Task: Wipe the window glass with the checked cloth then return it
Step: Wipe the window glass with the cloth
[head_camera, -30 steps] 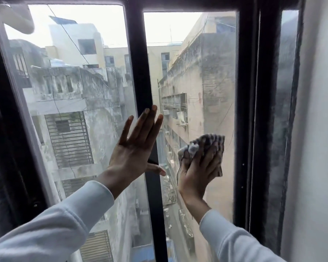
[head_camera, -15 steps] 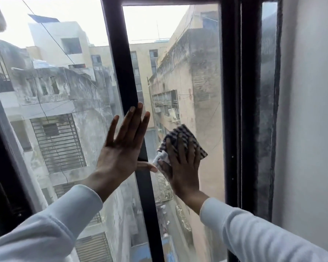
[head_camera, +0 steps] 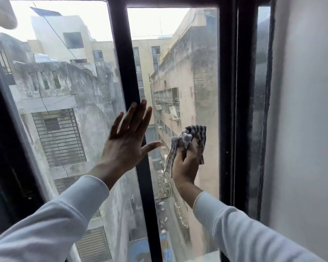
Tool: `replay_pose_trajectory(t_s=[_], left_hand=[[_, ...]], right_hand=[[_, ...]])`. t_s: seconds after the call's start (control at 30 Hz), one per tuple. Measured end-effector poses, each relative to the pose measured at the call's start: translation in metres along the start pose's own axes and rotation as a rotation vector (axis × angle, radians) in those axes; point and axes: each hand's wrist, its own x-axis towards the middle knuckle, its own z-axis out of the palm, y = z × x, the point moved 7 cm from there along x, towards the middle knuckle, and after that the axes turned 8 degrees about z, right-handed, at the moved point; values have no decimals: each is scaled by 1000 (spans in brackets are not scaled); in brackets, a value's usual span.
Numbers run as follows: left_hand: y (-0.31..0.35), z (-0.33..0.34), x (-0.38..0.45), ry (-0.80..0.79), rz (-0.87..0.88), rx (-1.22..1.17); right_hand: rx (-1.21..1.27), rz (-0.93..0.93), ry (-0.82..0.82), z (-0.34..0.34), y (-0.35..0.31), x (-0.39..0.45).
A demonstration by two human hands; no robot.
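The window glass of the right pane fills the middle of the view, between two dark frame bars. My right hand presses the bunched checked cloth flat against this pane, about halfway up. A loose end of the cloth hangs down to the left of my palm. My left hand lies flat with fingers spread, across the dark centre mullion and the edge of the left pane.
A wide dark frame post bounds the pane on the right, with a narrow dusty glass strip and a white wall beyond it. Through the glass I see buildings and a narrow street far below.
My right hand has carried the cloth across the right pane, left toward the mullion and then back toward the right. My left hand stays flat on the mullion.
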Motion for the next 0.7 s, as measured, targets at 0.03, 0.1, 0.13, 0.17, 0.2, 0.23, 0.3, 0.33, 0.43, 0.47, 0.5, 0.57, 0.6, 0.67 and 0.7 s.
replay_pose_trajectory(t_s=[0.03,0.1,0.13,0.17,0.2,0.23,0.3,0.33,0.43,0.47,0.5,0.57,0.6,0.67,0.7], left_hand=[[2,-9,-2,49,-26,-60],[7,-26,-8,194,-118,-203],[10,-32,-13,257,-189,-281],[13,-37,-16,298,-277,-380],[16,-38,-17,310,-384,-503],[18,-39,-18,283,-504,-650],[27,-38,-16,151,-723,-1073],[35,-38,-16,77,-796,-1328],[42,-53,-20,24,-865,-1622],[40,-62,-25,72,-872,-1604],[37,-71,-31,131,-875,-1575],[31,-89,-44,256,-856,-1484],[29,-100,-51,313,-831,-1424],[27,-125,-64,417,-781,-1294],[28,-137,-71,454,-766,-1234]], right_hand=[[167,181,-23,-10,-7,0],[574,538,-197,-21,-28,1],[763,663,-382,-21,-43,2],[852,724,-567,-28,-63,0],[857,716,-714,-38,-79,-2],[876,679,-837,-46,-92,-6],[901,637,-1000,-60,-105,-19],[910,667,-1003,-64,-104,-23],[1040,537,-1209,-79,-128,-44],[1074,524,-1215,-86,-135,-49],[1049,576,-1224,-93,-138,-55],[908,651,-1210,-109,-130,-64],[814,573,-1166,-119,-130,-65],[655,369,-1022,-142,-132,-62],[609,323,-925,-154,-134,-62]])
